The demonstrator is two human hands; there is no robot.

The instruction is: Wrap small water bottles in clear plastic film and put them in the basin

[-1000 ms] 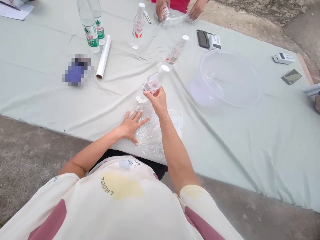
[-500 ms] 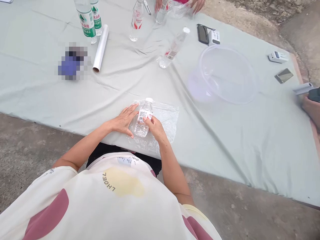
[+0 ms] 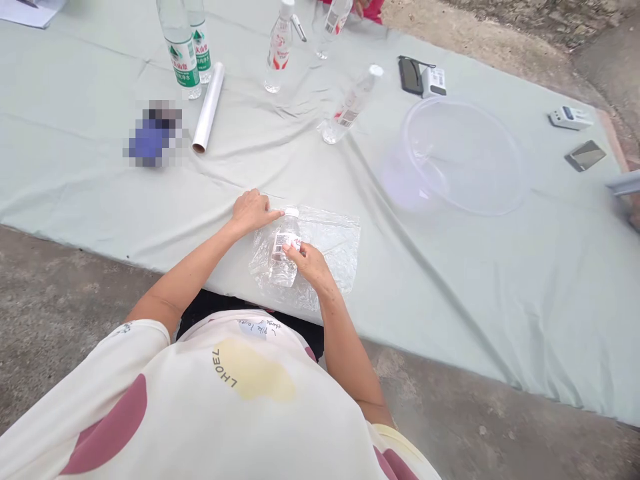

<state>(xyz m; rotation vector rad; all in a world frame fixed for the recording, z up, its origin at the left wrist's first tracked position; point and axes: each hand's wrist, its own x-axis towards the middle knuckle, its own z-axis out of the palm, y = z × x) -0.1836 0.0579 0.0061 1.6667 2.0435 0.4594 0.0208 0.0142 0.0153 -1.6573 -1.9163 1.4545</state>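
Observation:
A small clear water bottle [image 3: 285,267] with a white cap and a red-and-white label lies on a sheet of clear plastic film [image 3: 340,247] near the table's front edge. My right hand [image 3: 313,265] grips the bottle from its right side, thumb over the label. Beside the cap, my left hand [image 3: 253,212] has its fingers curled at the film's upper left edge, with one digit stretched to the cap. The film is crumpled and raised along the bottle's left side. The left fingertips are partly hidden.
A roll of film [image 3: 209,107] lies beyond my left hand, near two green-labelled bottles [image 3: 183,63]. Farther off are red-labelled bottles [image 3: 278,53], a leaning bottle [image 3: 350,110], a translucent basin [image 3: 465,157] and phones [image 3: 411,75]. Another person's red clothing [image 3: 373,10] shows across the table.
My left hand has moved up from the bottle's side to near its cap, its spread fingers now curled. The film's left side is more bunched against the bottle. My right hand keeps its grip.

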